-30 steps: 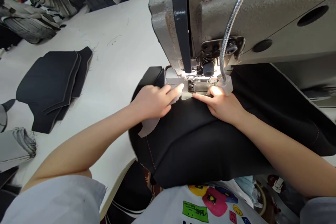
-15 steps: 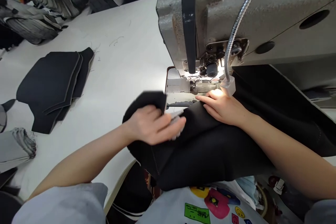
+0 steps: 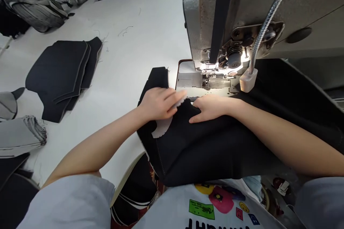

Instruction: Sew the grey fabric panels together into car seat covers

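Observation:
A large piece of black fabric (image 3: 204, 150) lies across my lap and the table edge, and its right part runs under the sewing machine's arm. My left hand (image 3: 161, 103) is closed over the black fabric's left part, gripping a small light-grey fabric piece (image 3: 162, 127) with a notched edge. Close beside it, my right hand (image 3: 211, 107) grips the edge of the black fabric, thumb on top and fingertips partly hidden. Just beyond both hands is the lit needle area of the sewing machine (image 3: 206, 73).
Cut black panels (image 3: 59, 68) lie stacked on the white table (image 3: 115, 75) at left. A folded grey bundle (image 3: 21, 137) sits near the left edge. More fabric piles (image 3: 40, 10) stand at the back left. A lamp on a flexible metal neck (image 3: 248, 78) hangs over the fabric.
The view has shifted, with the table things now further right. My right hand has turned and drawn back from the needle plate, its thumb now apart. The grey piece now spreads below my left hand.

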### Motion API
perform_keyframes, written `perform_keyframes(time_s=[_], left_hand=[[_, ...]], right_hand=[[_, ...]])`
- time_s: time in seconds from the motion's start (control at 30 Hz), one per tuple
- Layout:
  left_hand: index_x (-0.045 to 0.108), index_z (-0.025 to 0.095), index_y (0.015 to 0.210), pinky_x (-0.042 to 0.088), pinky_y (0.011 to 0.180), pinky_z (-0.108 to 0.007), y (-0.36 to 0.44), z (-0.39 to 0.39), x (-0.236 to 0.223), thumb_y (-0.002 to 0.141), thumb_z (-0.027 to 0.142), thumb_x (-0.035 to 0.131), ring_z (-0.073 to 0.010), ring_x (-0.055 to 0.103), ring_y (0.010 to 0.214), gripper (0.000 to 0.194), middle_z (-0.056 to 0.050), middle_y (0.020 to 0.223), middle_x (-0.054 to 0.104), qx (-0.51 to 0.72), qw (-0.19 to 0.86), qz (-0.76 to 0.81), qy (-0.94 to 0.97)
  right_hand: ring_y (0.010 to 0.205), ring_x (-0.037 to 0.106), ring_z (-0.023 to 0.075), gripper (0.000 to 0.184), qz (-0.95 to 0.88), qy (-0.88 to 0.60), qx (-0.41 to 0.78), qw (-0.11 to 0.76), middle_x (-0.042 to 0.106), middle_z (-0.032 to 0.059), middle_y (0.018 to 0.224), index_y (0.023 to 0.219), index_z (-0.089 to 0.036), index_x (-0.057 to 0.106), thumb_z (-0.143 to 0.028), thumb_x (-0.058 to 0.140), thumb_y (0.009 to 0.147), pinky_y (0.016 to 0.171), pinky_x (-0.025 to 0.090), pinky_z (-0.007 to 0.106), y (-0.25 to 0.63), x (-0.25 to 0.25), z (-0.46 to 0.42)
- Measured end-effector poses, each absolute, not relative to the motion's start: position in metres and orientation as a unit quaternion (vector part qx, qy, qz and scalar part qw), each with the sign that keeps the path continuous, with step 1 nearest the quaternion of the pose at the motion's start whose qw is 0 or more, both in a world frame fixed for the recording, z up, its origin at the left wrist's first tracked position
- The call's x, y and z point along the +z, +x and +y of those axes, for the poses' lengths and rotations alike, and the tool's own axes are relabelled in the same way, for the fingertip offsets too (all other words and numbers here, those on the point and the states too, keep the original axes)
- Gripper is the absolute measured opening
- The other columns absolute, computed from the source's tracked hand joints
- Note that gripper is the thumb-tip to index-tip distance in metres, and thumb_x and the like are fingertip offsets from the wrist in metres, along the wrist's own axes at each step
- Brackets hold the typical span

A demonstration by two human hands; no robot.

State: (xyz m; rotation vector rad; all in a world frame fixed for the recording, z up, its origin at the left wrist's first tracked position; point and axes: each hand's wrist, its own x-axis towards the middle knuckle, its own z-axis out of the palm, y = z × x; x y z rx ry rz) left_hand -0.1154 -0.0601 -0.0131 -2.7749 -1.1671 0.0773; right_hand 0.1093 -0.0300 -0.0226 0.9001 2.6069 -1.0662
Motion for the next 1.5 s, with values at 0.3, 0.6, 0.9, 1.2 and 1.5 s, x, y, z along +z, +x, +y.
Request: perform_keyframes(time_s=[0.3, 0.6, 0.9, 1.2, 1.5], left_hand=[[0.046, 0.021, 0.144, 0.050, 0.082, -0.035, -0.070, -0.007, -0.051, 0.089, 0.025, 0.042, -0.0265, 0.065, 0.104, 0.055, -0.010, 0.123, 0.062, 0.095, -0.004, -0.491, -0.866], [0.058, 0.018, 0.130, 0.053, 0.084, -0.038, -0.063, -0.027, -0.033, 0.093, 0.022, 0.042, -0.0267, 0.064, 0.104, 0.041, -0.012, 0.148, 0.046, 0.107, -0.001, -0.435, -0.894], [0.052, 0.013, 0.140, 0.042, 0.111, -0.039, -0.065, -0.025, -0.048, 0.085, 0.002, 0.038, -0.0230, 0.046, 0.134, 0.057, -0.009, 0.148, 0.051, 0.053, -0.104, -0.336, -0.935], [0.059, 0.012, 0.132, 0.043, 0.104, -0.045, -0.060, -0.015, -0.057, 0.084, 0.005, 0.044, -0.0277, 0.053, 0.120, 0.050, -0.014, 0.147, 0.050, 0.003, -0.086, -0.329, -0.940], [0.059, 0.016, 0.134, 0.043, 0.104, -0.043, -0.062, -0.004, -0.055, 0.084, 0.003, 0.041, -0.0255, 0.053, 0.120, 0.055, -0.010, 0.147, 0.052, 0.020, -0.066, -0.314, -0.947]], right_hand=[[0.071, 0.061, 0.0236, 0.042, 0.882, 0.469, -0.033, 0.010, 0.068, 0.0112, 0.078, 0.113, -0.017, 0.071, -0.050, 0.052, 0.095, 0.060, 0.035, 0.030, 0.140, -0.047, -0.052], [0.078, 0.051, 0.0173, 0.042, 0.909, 0.378, -0.120, -0.129, 0.058, 0.0054, 0.088, 0.121, -0.033, 0.072, -0.017, 0.039, 0.098, 0.073, 0.037, 0.028, 0.187, -0.082, -0.032], [0.080, 0.046, 0.0168, 0.044, 0.906, 0.372, -0.106, -0.175, 0.054, 0.0065, 0.090, 0.121, -0.033, 0.072, -0.015, 0.040, 0.098, 0.072, 0.037, 0.032, 0.197, -0.094, -0.024], [0.103, 0.056, 0.0230, 0.045, 0.907, 0.378, -0.114, -0.147, 0.060, 0.0067, 0.088, 0.120, -0.030, 0.072, -0.020, 0.034, 0.100, 0.094, 0.047, 0.043, 0.194, -0.089, -0.014], [0.118, 0.052, 0.0241, 0.040, 0.900, 0.397, -0.109, -0.147, 0.060, 0.0091, 0.127, 0.124, -0.028, 0.070, -0.022, 0.038, 0.101, 0.097, 0.046, 0.039, 0.196, -0.088, -0.014]])
